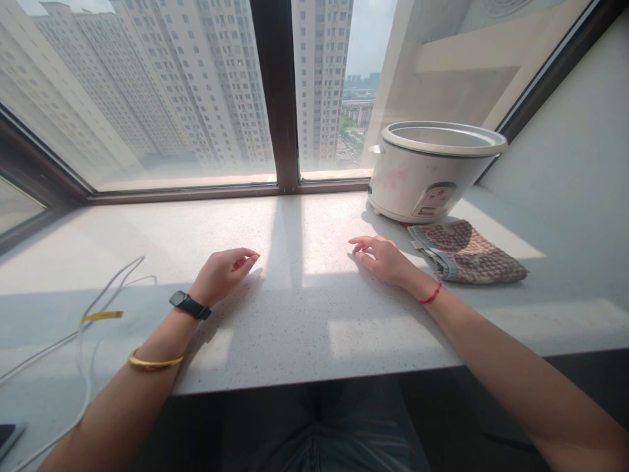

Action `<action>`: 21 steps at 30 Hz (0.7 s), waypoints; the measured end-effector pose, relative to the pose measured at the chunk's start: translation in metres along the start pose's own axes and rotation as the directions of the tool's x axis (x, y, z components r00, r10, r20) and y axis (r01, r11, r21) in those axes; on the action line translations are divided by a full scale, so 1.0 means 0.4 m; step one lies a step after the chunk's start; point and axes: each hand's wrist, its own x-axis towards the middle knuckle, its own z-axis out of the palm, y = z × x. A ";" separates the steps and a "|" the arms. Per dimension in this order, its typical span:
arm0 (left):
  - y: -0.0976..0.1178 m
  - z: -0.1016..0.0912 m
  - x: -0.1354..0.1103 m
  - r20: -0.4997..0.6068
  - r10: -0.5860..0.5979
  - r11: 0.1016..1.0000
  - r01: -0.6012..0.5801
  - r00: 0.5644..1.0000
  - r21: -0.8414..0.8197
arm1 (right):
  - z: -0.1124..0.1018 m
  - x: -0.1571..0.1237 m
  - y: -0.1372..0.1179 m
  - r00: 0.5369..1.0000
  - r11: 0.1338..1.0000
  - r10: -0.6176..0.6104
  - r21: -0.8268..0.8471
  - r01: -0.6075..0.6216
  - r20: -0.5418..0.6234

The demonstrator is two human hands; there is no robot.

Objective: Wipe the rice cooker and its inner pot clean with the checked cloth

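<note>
My left hand rests on the white speckled counter, its fingers curled in and the thumb close to the index fingertip. Nothing shows between them. On the other side, my right hand lies loosely on the same surface with the index finger stretched out and the fingers apart, holding nothing. Nearest to it are a white rice cooker with no lid on and a folded brown patterned cloth, which lies in front of the cooker. Neither hand touches them. The bottom of the cooker's inside is hidden.
A white cable with a yellow tag loops over the counter at left. Part of a dark flat device shows at the lower left corner. Windows with a dark frame stand behind the counter, and a wall rises at right.
</note>
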 end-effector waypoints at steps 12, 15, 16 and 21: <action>-0.004 0.002 0.001 0.002 0.009 1.000 -0.009 1.000 0.004 | 0.000 0.002 -0.004 0.998 0.991 0.060 -0.116 -0.063 -0.028; -0.004 0.003 0.000 -0.001 0.010 1.000 -0.010 1.000 -0.001 | -0.002 0.006 0.003 0.990 0.990 0.060 -0.119 -0.075 -0.125; -0.004 0.003 0.000 -0.002 0.010 1.000 -0.010 1.000 -0.003 | -0.003 0.006 0.006 0.985 0.991 0.056 -0.112 -0.075 -0.166; -0.003 0.003 -0.001 0.000 0.012 1.000 -0.012 1.000 -0.003 | -0.005 0.007 0.012 0.981 0.990 0.080 -0.103 -0.099 -0.178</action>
